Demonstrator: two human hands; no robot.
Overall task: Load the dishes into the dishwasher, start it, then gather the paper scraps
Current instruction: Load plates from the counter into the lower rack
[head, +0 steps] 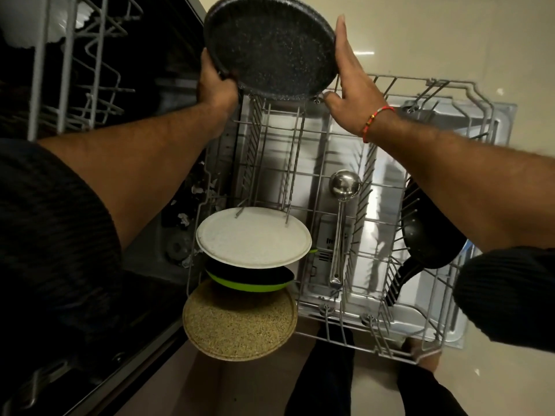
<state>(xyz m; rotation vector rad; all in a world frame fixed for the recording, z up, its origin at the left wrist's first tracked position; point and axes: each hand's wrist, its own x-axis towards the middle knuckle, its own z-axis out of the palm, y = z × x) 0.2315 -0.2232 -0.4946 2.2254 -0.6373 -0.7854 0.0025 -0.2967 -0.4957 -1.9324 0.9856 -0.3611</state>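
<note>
Dark speckled plate (pixel 268 46) held on edge above the far end of the pulled-out lower rack (pixel 354 187), its face turned toward the camera, lower rim just over the tines. Left hand (pixel 214 82) grips the plate's lower-left rim, fingers curled behind it and thumb on the front. Right hand (pixel 351 76) lies flat against the right rim, fingers straight and pointing up, steadying rather than clasping; a red thread bracelet (pixel 374 123) sits on that wrist. Near end of the rack: three round dishes standing in one row along the rack's left side, faces toward the camera — a white plate (pixel 253 237), a green-rimmed dish (pixel 250 280) behind its lower edge, then a tan speckled plate (pixel 238 321) nearest. A steel ladle (pixel 342 205) lies lengthwise mid-rack, bowl at the far end, handle running toward the camera. A black pan (pixel 426 232) leans at the right side, handle pointing down and toward the near left. Upper rack (pixel 75 70) at top left, extended over the dark dishwasher interior. Floor pale tile.
</note>
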